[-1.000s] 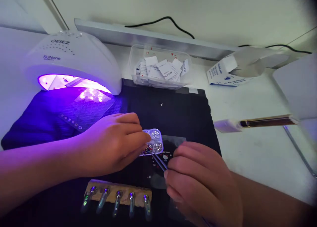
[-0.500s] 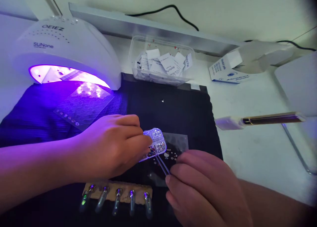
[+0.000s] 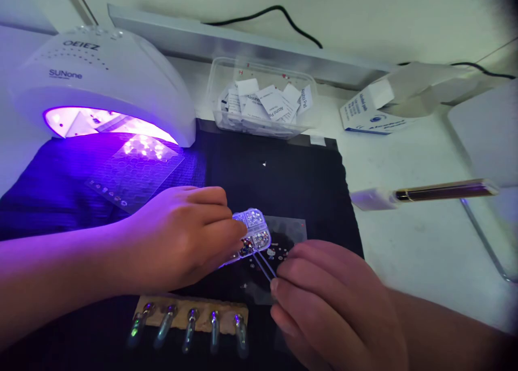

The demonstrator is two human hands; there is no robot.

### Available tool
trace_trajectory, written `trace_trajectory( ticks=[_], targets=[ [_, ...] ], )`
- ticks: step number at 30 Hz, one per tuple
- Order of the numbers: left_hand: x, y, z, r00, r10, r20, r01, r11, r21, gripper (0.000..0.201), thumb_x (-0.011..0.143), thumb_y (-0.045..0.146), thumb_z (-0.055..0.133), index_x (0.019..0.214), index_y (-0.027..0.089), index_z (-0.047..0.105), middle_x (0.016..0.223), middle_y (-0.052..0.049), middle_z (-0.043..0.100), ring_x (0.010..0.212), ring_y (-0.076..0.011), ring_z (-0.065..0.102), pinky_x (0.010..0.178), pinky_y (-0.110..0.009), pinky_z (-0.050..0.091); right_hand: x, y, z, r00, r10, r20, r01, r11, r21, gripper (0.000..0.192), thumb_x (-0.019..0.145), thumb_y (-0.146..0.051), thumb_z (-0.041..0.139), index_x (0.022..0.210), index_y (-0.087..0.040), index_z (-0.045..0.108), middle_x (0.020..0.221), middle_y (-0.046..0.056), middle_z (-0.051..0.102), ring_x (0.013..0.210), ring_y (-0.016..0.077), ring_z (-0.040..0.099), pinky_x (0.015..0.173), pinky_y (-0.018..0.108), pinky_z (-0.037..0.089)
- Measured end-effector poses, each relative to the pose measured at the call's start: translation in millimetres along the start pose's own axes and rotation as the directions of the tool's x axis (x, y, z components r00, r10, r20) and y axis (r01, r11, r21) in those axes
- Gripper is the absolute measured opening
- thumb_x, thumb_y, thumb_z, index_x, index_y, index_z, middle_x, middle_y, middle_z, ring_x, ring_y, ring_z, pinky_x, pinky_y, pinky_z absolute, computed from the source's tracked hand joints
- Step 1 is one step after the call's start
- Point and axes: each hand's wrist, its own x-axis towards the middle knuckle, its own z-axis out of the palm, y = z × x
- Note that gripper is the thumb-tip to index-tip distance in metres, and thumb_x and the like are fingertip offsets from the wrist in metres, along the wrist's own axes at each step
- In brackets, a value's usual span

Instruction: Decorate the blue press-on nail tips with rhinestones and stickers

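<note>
On the black mat (image 3: 291, 187), beside the glowing white nail lamp (image 3: 105, 80), the left hand (image 3: 182, 236) pinches a small clear rhinestone box (image 3: 253, 232) tilted; the right hand (image 3: 332, 301) grips tweezers (image 3: 264, 264), their tips touching the box's contents, above 5 mounted nail tips (image 3: 190, 325).

The gem box (image 3: 253, 232) is a small clear plastic case with several compartments, filled with shiny stones, some silver and some coloured. It is tilted, with its left part hidden under fingers, above the black mat. The tweezers (image 3: 263, 264) are thin and metallic, slanted, with the tips pointing up-left and touching the near edge of the box.
</note>
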Motion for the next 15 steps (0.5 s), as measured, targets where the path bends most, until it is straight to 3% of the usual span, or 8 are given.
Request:
trace_trajectory(
  ticks=[15],
  targets=[
    [-0.6, -2.8, 1.5, 1.0, 0.013, 0.009, -0.013, 1.0, -0.003, 0.019, 0.097, 0.022, 0.051, 0.089, 0.016, 0.066, 0.069, -0.002, 0.063, 0.065, -0.0175, 0.05, 0.06, -0.033, 0.039, -0.4, 1.5, 0.6, 0.998, -0.036, -0.042, 0.036, 0.999, -0.006, 0.017, 0.091, -0.011, 0.048, 0.08, -0.015, 0.06, 0.065, 0.002, 0.061, 0.068, 0.0183, 0.063, 0.069, 0.038, 0.061]
  ],
)
